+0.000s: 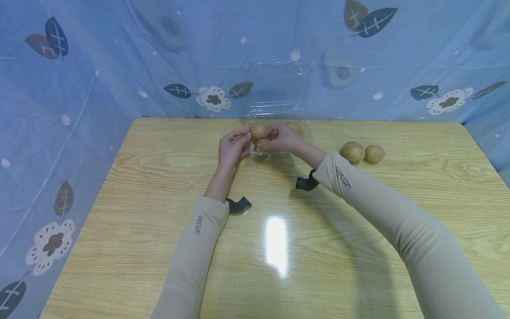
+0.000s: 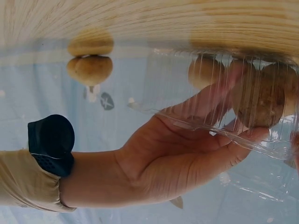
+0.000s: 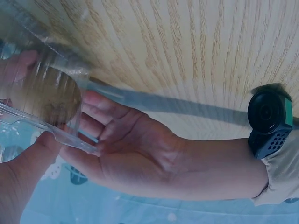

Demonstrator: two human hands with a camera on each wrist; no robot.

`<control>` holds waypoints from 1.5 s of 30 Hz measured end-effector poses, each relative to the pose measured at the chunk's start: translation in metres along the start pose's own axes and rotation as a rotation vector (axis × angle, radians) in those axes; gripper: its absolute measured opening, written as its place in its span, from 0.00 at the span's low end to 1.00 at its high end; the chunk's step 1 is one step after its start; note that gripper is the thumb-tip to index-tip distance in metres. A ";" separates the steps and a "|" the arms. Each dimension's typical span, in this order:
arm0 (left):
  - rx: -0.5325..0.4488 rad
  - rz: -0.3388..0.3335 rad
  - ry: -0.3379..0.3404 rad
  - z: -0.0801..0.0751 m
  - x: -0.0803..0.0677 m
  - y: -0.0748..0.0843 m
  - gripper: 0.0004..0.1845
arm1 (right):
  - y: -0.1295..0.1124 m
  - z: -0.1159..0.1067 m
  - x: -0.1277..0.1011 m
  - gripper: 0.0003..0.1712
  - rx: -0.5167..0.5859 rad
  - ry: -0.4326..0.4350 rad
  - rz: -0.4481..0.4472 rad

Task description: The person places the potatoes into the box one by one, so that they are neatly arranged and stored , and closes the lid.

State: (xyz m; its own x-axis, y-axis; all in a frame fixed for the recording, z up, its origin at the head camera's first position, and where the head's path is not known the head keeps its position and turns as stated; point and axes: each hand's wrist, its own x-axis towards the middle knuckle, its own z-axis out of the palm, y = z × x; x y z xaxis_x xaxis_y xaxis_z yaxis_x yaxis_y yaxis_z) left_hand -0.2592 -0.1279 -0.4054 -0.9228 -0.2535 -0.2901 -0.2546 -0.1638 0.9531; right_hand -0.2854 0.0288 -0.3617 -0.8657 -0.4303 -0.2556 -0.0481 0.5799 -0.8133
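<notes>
We have both hands on the clear plastic clamshell box point(image 1: 279, 110) at the table's point(image 1: 159, 248) far edge, centre, lid up. Left hand point(image 1: 233, 148) pinches its near-left rim, thumb under. Right hand point(image 1: 283, 138) grips the near rim too, over the potatoes inside point(image 1: 258, 130). Two loose potatoes point(image 1: 361, 153) sit well right.

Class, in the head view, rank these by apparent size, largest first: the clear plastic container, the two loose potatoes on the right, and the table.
1. Table
2. Clear plastic container
3. Left loose potato
4. Right loose potato, only slightly smaller than its neighbour
</notes>
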 end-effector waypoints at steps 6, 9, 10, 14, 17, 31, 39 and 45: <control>0.002 0.000 -0.006 -0.001 0.000 -0.001 0.15 | 0.004 0.000 0.000 0.23 -0.096 0.029 -0.006; -0.004 0.002 -0.005 -0.001 0.000 -0.002 0.14 | 0.005 0.001 -0.001 0.22 -0.127 0.048 -0.013; -0.007 0.002 -0.004 -0.001 0.000 -0.002 0.14 | 0.005 0.001 -0.001 0.22 -0.139 0.051 -0.020; -0.009 0.001 -0.001 -0.001 0.000 -0.001 0.14 | 0.004 0.000 -0.003 0.21 -0.180 0.050 -0.051; -0.011 -0.001 -0.002 -0.001 0.000 -0.001 0.14 | 0.004 -0.002 -0.004 0.21 -0.224 0.049 -0.083; -0.008 0.006 -0.008 -0.002 -0.001 -0.001 0.14 | 0.016 -0.028 -0.016 0.14 -0.278 0.092 -0.253; -0.007 0.007 -0.012 -0.001 0.000 0.000 0.14 | 0.024 -0.054 -0.039 0.14 -0.313 0.082 -0.323; -0.006 0.003 -0.007 0.000 0.000 -0.001 0.14 | 0.032 -0.084 -0.062 0.15 -0.367 0.081 -0.282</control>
State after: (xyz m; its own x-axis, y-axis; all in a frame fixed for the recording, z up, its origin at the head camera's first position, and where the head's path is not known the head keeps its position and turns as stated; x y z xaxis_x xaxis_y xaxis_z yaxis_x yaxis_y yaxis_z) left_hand -0.2594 -0.1281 -0.4061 -0.9255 -0.2472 -0.2870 -0.2506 -0.1686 0.9533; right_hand -0.2756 0.1324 -0.3283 -0.8290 -0.5593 0.0023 -0.4475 0.6607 -0.6028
